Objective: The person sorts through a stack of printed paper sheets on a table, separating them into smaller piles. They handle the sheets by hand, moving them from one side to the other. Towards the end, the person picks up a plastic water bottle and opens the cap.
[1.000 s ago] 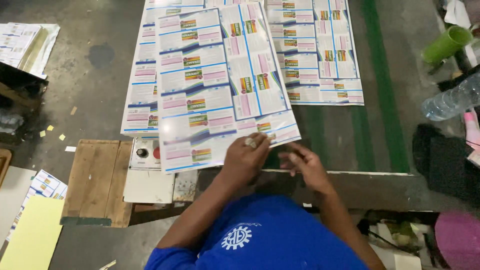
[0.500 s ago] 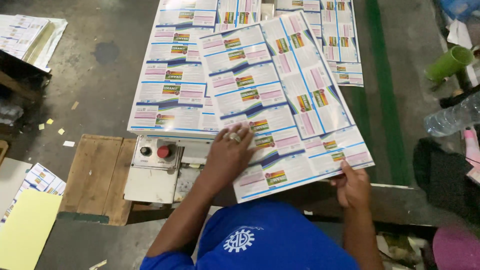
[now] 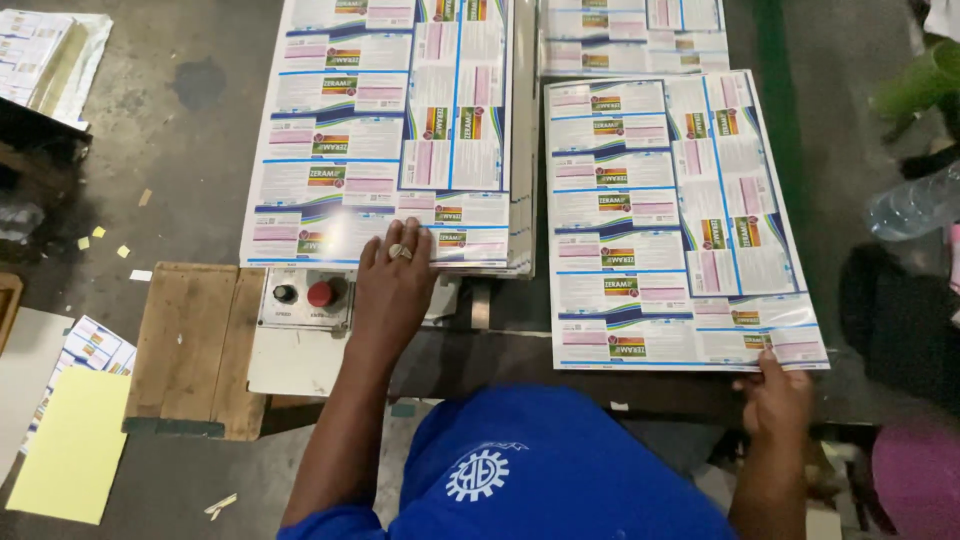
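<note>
While left hand [image 3: 395, 285] lies flat, fingers spread, on the stacked printed sheets [image 3: 385, 130] | right hand [image 3: 772, 395] grip pinches a separate sheet [image 3: 680, 220] by its near corner | step: likely laying it down; next: squaring edges.

A printed label sheet [image 3: 680, 220], white with blue borders, pink panels and rainbow stripes, lay at 3 o'clock on the surface. A stack of matching sheets [image 3: 390, 130] lay at 11 o'clock, with further sheets [image 3: 630, 35] at 12 o'clock. Smaller printed sheets [image 3: 90, 350] lay at 8 o'clock, just beside a plain yellow sheet [image 3: 70, 450]. More printed sheets [image 3: 35, 50] lay at 10 o'clock.
</note>
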